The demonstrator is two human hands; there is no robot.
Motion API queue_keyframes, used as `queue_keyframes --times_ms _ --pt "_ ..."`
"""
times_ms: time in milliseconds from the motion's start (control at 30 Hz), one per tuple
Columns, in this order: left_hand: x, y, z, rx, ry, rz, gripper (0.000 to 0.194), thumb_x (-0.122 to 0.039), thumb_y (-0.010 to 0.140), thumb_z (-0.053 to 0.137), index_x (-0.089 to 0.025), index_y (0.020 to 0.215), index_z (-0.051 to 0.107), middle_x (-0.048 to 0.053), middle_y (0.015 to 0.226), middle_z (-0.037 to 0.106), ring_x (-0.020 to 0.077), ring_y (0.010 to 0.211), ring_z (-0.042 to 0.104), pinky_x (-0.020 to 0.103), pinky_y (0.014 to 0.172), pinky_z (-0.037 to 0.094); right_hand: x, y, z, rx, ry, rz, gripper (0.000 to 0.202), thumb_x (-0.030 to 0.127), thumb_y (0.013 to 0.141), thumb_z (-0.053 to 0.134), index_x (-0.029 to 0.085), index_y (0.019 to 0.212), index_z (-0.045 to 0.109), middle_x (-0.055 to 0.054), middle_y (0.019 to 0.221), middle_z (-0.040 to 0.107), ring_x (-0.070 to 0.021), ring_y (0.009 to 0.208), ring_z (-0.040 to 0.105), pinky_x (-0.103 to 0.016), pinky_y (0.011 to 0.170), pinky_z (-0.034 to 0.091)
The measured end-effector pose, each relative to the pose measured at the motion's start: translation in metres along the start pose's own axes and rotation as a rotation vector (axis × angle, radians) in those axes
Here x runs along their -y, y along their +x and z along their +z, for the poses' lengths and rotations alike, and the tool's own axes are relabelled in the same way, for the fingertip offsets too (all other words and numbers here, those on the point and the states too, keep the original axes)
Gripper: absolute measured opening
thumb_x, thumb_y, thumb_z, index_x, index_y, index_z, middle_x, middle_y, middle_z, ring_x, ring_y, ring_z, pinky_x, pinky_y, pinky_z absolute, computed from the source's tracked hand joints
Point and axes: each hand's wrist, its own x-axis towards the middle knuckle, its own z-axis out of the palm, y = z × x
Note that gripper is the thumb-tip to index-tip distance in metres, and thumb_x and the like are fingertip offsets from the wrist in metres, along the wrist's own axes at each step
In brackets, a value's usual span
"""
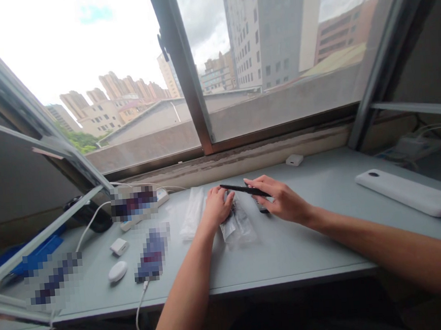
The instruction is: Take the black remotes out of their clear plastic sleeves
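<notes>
Holds with the right hand (pixel 284 199) a thin, flat black object (pixel 243 188), somewhat above the pale grey-blue desk (pixel 304 252). Has the right grip closed on its right end, perhaps for leaving most of the length free, with the other end toward the left hand (pixel 216 206). Cannot tell from this angle if touching there. Rests the left hand on crinkled, clear plastic bags (pixel 244 231), with bent fingers; cannot tell if the left grip is closed on them or only pressing, probably for steadying such light material. Has just beside, on the left, a whitish, translucent plastic packet (pixel 192 220), conveniently near. Has also, partly hidden below the right hand, a small dark item (pixel 263 209), too little visible for naming. Has well apart, on the right, a long, rounded white block (pixel 409 195), perhaps so placed for giving both hands room.
</notes>
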Motion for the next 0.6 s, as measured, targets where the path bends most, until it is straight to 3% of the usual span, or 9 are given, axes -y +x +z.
queue_keyframes --times_ms 133,233,400,600 --pt "0.005 -0.002 -0.004 -0.014 0.0 -0.02 0.043 -0.046 0.111 0.05 -0.02 0.135 0.074 0.014 0.145 0.069 0.0295 0.142 0.057 0.047 0.128 0.042 -0.002 0.001 -0.007 -0.046 -0.084 -0.033 0.029 0.027 0.105 0.066 0.029 0.132 0.076 -0.012 0.125 0.075 -0.0355 0.119 0.07 -0.057 0.108 0.057" --pt "0.011 -0.003 -0.005 -0.041 0.001 -0.032 0.042 -0.045 0.11 0.053 -0.019 0.135 0.074 0.015 0.144 0.068 0.0295 0.143 0.057 0.046 0.127 0.043 -0.005 0.001 -0.009 -0.043 -0.162 -0.062 0.024 0.024 0.103 0.07 0.028 0.126 0.077 -0.012 0.119 0.077 -0.0368 0.115 0.069 -0.059 0.104 0.058" --pt "0.016 -0.005 -0.011 -0.048 -0.041 0.024 0.037 -0.045 0.108 0.058 -0.023 0.134 0.075 0.012 0.144 0.069 0.0297 0.142 0.059 0.05 0.127 0.045 -0.007 -0.003 -0.003 0.009 -0.228 -0.109 0.039 0.015 0.098 0.07 0.03 0.133 0.077 -0.012 0.116 0.076 -0.036 0.112 0.066 -0.056 0.097 0.061" --pt "0.019 -0.009 -0.018 -0.047 -0.051 0.074 0.032 -0.04 0.108 0.061 -0.023 0.13 0.076 0.011 0.142 0.07 0.0288 0.139 0.06 0.049 0.127 0.046 -0.001 -0.01 0.014 0.145 -0.167 -0.147 0.06 0.004 0.088 0.067 0.028 0.142 0.074 -0.013 0.134 0.073 -0.0365 0.127 0.065 -0.059 0.11 0.057"
